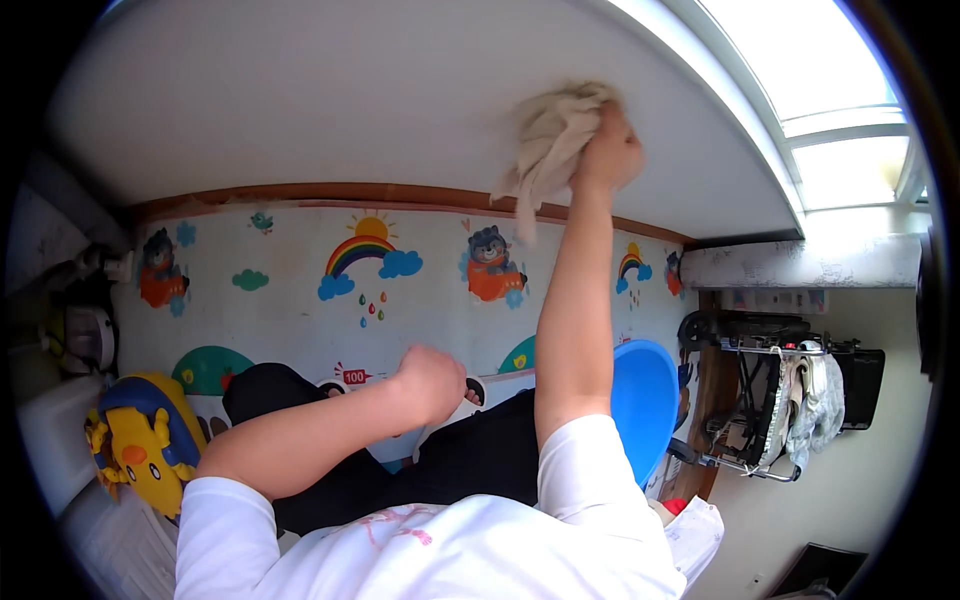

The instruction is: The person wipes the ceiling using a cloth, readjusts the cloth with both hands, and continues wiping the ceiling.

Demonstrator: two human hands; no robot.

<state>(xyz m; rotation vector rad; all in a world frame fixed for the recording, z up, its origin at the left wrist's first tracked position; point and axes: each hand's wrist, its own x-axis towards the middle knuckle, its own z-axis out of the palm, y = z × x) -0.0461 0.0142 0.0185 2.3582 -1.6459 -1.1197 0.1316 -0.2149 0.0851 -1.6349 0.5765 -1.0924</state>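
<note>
My right hand (612,150) is raised on an outstretched arm, with its fingers closed on a crumpled beige cloth (555,135). The cloth lies against the plain white wall (330,110), and its loose end hangs down past the brown trim (350,193). Motion blurs the cloth's edges a little. My left hand (432,385) is a fist in front of my body, above my dark trousers (480,440). Its back faces me, and nothing shows in it.
Below the trim runs a panel with rainbow and bear stickers (492,262). A blue basin (642,410) stands right of my body. A yellow cartoon-faced toy (150,450) is at left. A wheeled metal frame with cloths (815,400) stands far right, under a bright window (850,165).
</note>
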